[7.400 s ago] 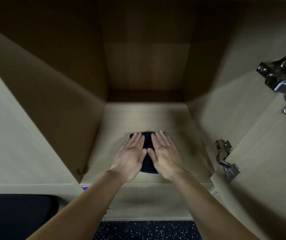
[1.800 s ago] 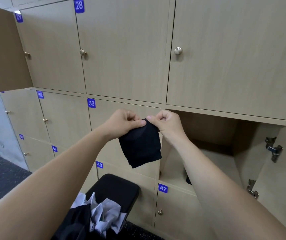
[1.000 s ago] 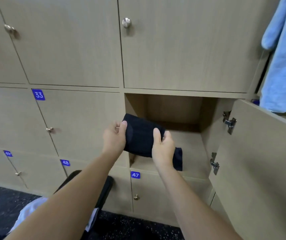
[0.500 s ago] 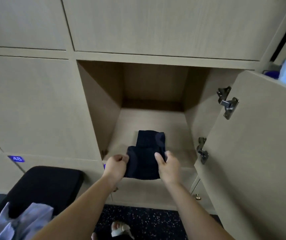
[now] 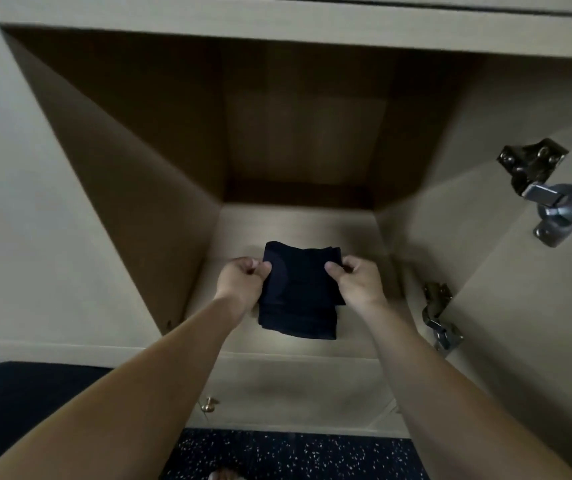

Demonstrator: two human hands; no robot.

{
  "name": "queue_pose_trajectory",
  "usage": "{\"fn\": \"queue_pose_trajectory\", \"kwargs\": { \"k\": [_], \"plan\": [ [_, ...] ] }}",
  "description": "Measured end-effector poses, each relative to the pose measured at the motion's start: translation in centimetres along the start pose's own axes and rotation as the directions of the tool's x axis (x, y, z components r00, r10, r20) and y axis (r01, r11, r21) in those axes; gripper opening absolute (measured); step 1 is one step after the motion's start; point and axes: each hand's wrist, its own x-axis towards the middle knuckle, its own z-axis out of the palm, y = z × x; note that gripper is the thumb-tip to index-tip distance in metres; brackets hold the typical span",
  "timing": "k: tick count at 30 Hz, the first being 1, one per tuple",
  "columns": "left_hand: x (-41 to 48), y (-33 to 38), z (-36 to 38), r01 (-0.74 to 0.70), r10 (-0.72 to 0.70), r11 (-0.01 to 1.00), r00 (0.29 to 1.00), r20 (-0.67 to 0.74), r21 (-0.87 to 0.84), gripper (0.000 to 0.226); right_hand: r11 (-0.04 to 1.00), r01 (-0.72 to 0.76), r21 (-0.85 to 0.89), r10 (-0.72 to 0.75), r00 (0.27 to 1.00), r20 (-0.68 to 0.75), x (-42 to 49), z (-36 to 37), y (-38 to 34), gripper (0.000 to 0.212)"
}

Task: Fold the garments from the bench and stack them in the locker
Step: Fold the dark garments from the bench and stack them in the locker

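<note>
Dark folded garment (image 5: pixel 298 292) lies low on the locker (image 5: pixel 295 226) floor, near the locker's front edge, pinched at its sides by the left hand (image 5: pixel 243 277) and right hand (image 5: pixel 355 277). It looks like the stacking step. Next, both hands need to let go and press it flat.

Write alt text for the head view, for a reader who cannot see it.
The left hand and right hand pinch the side edges of a dark folded garment at the front of an open wooden locker. Two metal hinges show on the right, a dark bench at lower left.
</note>
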Motion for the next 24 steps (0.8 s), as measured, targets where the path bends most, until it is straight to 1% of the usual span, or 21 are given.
{"fn": "queue_pose_trajectory", "kwargs": {
  "k": [4,8,11,13,16,17,18,19,20,21,22,23,24],
  "plan": [
    [0.5,-1.5,0.0,-0.055,0.054,0.998,0.998,0.038,0.01,0.023,0.995,-0.031,0.094,0.031,1.0,-0.002,-0.1,0.7,1.3,0.022],
    [1.0,-2.5,0.5,-0.086,0.086,0.996,0.996,0.027,-0.014,0.019,0.994,0.0,0.108,0.002,1.0,-0.012,0.3,1.3,2.5,0.021],
    [1.2,-2.7,0.9,-0.08,0.081,0.996,0.997,0.014,-0.034,0.017,0.995,0.015,0.103,-0.009,0.999,-0.053,0.3,1.5,2.9,0.023],
    [1.5,-3.0,1.2,-0.079,0.079,0.997,0.997,0.009,-0.026,0.014,0.994,0.008,0.11,-0.001,0.998,-0.063,0.4,1.6,3.4,0.019],
    [1.6,-3.3,1.3,-0.088,0.088,0.996,0.996,0.002,-0.011,0.012,0.996,-0.006,0.094,0.011,0.998,-0.058,0.2,1.8,3.5,0.007],
    [1.7,-3.5,1.3,-0.099,0.099,0.995,0.995,-0.002,0.009,0.012,0.998,-0.002,0.061,0.007,0.998,-0.07,0.1,1.8,3.4,0.014],
    [1.6,-3.5,1.2,-0.118,0.119,0.992,0.993,-0.006,0.043,0.015,1.0,0.008,-0.025,-0.01,0.996,-0.094,-0.2,1.7,3.2,0.028],
    [1.4,-3.5,1.0,-0.142,0.144,0.985,0.99,-0.01,0.098,0.021,0.986,0.025,-0.166,-0.048,0.99,-0.131,-0.6,1.7,3.0,0.041],
    [1.3,-3.4,0.9,-0.186,0.193,0.964,0.981,-0.018,0.192,0.029,0.943,0.069,-0.327,-0.131,0.976,-0.171,-1.0,1.7,2.6,0.048],
    [1.1,-3.1,0.9,-0.259,0.28,0.912,0.96,-0.023,0.319,0.036,0.87,0.152,-0.469,-0.261,0.949,-0.177,-1.5,1.6,2.2,0.05],
    [0.9,-2.7,0.9,-0.34,0.382,0.82,0.924,0.002,0.46,0.044,0.776,0.263,-0.574,-0.398,0.909,-0.122,-1.9,1.7,1.9,0.05],
    [0.7,-2.4,1.1,-0.418,0.468,0.706,0.881,0.066,0.572,0.05,0.678,0.353,-0.645,-0.468,0.884,-0.007,-2.0,2.0,1.8,0.051],
    [0.6,-2.1,1.4,-0.478,0.501,0.608,0.85,0.16,0.634,0.054,0.606,0.412,-0.68,-0.469,0.876,0.113,-2.0,2.3,1.8,0.053]
  ]
}}
